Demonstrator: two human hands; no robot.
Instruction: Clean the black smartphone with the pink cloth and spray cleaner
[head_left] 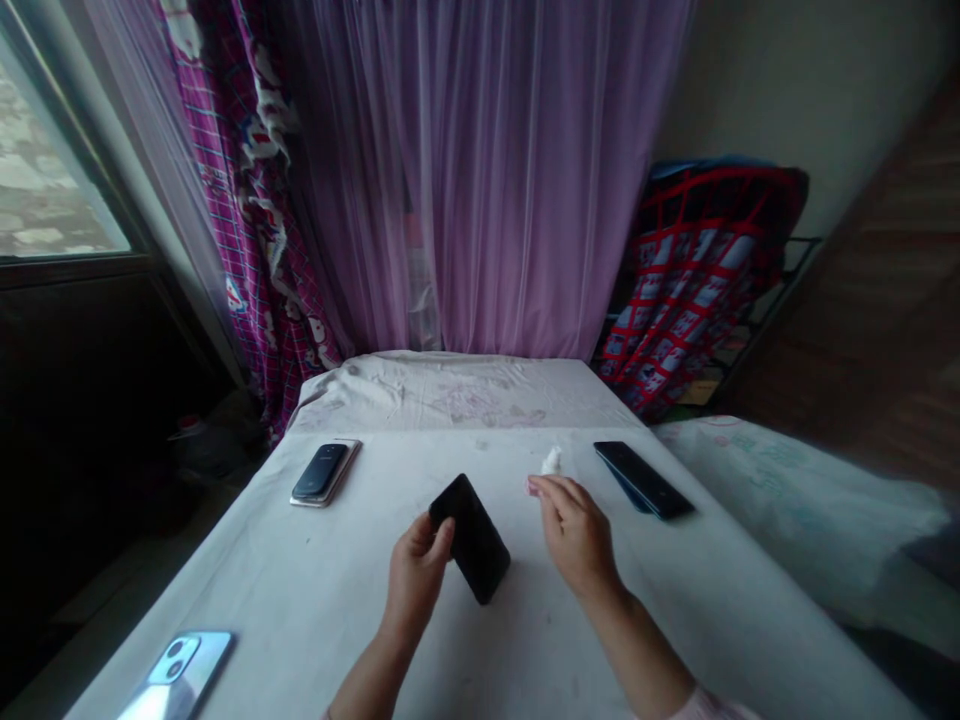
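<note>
A black smartphone [471, 541] is gripped at its left edge by my left hand [420, 560], thumb on the dark screen, and it is held tilted with its lower end close to the tablecloth. My right hand [576, 530] is raised to the right of that phone, apart from it, with its fingertips pinched on a small pinkish piece [532, 486] whose kind I cannot make out. Just behind those fingers stands a small white object [553, 461], partly hidden, perhaps a little bottle or crumpled tissue.
Two stacked phones [322, 472] lie at the table's left, and two more overlapping dark phones [646, 482] at its right. A shiny light-blue phone [180, 672] lies camera side up at the near left. White cloth [360, 600] covers the table; purple curtains [517, 200] hang behind.
</note>
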